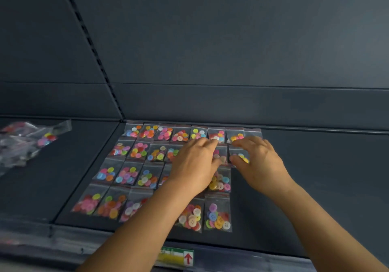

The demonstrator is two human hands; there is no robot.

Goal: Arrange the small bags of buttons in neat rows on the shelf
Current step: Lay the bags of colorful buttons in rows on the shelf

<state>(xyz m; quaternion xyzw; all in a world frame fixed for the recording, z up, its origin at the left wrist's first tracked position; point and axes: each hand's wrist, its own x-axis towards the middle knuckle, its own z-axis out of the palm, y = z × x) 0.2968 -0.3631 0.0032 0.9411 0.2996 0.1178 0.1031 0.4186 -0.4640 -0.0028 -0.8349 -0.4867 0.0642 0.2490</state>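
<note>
Shelf edge [126,248] runs nearest you, a clear price strip along it carrying a green, yellow and white label [176,256] with a red arrow. Your two bare forearms reach over it from below.

Just past the edge lies the near row of small bags of buttons [217,213] on the dark shelf [315,187], clear zip pouches with mixed bright buttons, set side by side. Your left forearm covers part of this row. Three more rows sit beyond it, each bag just beside its neighbour, the whole grid occupying the left part of this shelf panel; the right part is bare dark metal.

Your left hand [195,166] rests palm down over the middle rows, fingers bent and slightly spread, fingertips touching a bag at the right end of the second row from the far side. Whether it grips that bag, you cannot tell. Your right hand [256,162] is just beside it, thumb and fingers curved apart around the last bag in that row [240,155], seemingly pinching its edges.

The far row [181,133] lies against the back panel [231,40].

On the neighbouring panel to the left, well apart, is a loose heap of unsorted bags [25,141], blurred.
</note>
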